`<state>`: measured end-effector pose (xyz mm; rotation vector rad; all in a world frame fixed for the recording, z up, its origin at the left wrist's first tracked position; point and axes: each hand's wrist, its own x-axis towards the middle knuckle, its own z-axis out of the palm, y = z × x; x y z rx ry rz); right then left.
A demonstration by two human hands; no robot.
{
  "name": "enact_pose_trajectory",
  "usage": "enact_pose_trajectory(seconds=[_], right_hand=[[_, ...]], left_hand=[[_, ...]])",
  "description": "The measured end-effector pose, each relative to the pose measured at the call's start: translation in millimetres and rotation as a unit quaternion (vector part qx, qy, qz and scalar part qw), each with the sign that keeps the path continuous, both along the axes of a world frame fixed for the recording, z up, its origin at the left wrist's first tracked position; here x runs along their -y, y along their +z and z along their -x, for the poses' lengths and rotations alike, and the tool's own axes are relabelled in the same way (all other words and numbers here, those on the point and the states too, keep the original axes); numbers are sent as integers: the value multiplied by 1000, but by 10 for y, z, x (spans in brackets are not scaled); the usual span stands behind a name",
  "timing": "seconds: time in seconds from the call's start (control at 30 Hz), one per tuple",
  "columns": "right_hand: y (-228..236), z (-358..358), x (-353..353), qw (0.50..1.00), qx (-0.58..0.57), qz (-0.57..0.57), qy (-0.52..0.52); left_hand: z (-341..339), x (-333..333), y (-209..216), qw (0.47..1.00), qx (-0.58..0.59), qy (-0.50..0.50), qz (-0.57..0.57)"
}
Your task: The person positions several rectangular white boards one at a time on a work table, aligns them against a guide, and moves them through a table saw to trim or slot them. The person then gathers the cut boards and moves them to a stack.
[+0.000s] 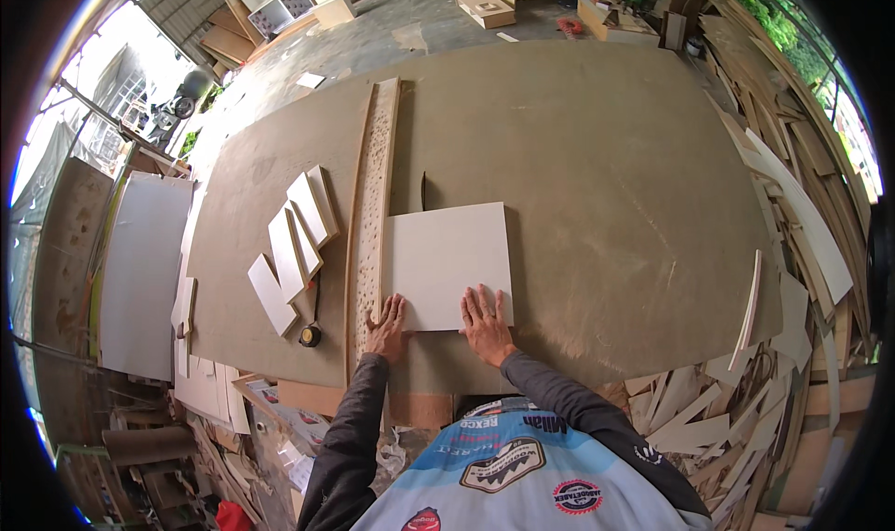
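A white rectangular board (447,261) lies flat on the large brown worktable (578,158). Its left edge meets a long, narrow wooden strip (376,158) with a pitted face that runs away from me. My left hand (387,329) rests at the board's near left corner, fingers spread, touching the corner and the strip. On the near right corner my right hand (485,324) lies flat with its fingers apart. A thin dark blade-like piece (424,191) sticks up just beyond the board's far edge.
Several narrow white board pieces (287,251) lie left of the strip, beside a tape measure (309,334). A curved white offcut (749,307) rests near the table's right edge. Wood scraps (690,419) heap up at the right, and a white panel (144,270) stands at the left.
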<state>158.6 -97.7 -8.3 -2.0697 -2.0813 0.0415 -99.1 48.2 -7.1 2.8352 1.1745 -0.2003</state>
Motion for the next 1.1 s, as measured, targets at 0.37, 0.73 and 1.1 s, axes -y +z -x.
enact_pose_trajectory(seconds=[0.37, 0.73, 1.1], right_hand=[[-34, -35, -181, 999, 29, 12, -15], [-4, -140, -456, 997, 69, 27, -34], [-62, -302, -848, 991, 120, 34, -49]], left_hand=[[81, -337, -89, 999, -8, -48, -7], [-105, -576, -62, 998, -21, -45, -24], [-260, -1055, -82, 997, -24, -67, -4]])
